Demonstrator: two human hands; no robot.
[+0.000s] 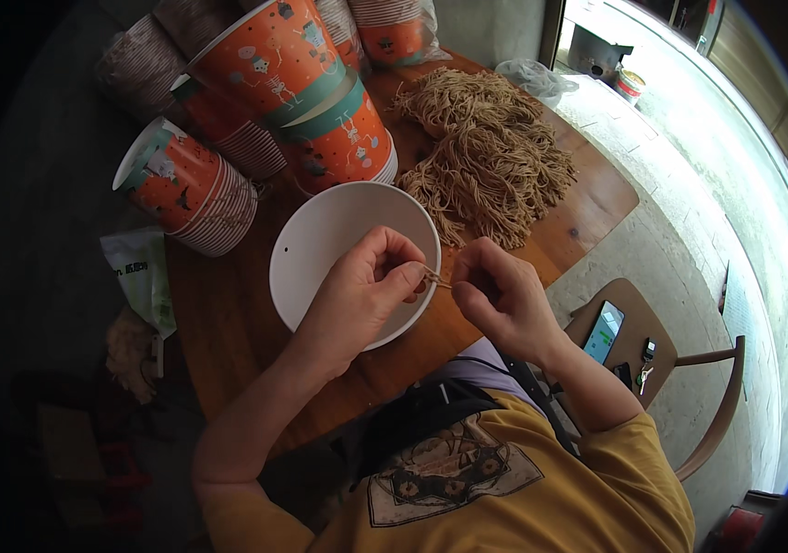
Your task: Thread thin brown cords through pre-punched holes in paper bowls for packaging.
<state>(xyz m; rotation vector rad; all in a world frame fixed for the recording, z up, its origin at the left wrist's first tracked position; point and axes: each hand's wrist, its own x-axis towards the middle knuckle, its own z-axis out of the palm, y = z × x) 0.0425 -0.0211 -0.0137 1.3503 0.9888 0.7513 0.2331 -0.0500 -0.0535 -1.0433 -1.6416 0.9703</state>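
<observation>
Over the rim of a white-lined paper bucket (320, 221), my left hand (357, 295) pinches a short piece of thin brown twine (437, 279) between thumb and fingertips. Close on its right, my right hand (509, 300) has its fingers curled in on the other part of the same twine. The bucket's open mouth faces up toward me, and a small dark hole shows in its left inner wall. Part of the right wall is hidden behind my left hand. A large heap of loose brown twine cords (495, 152) lies on the table beyond my right hand.
Orange printed buckets (343, 138) and a nested stack (191, 189) crowd the table's far left. The wooden table (592, 198) ends at right. A chair (666, 355) there bears a phone (604, 332) and keys (645, 378). A plastic bag (140, 267) hangs at left.
</observation>
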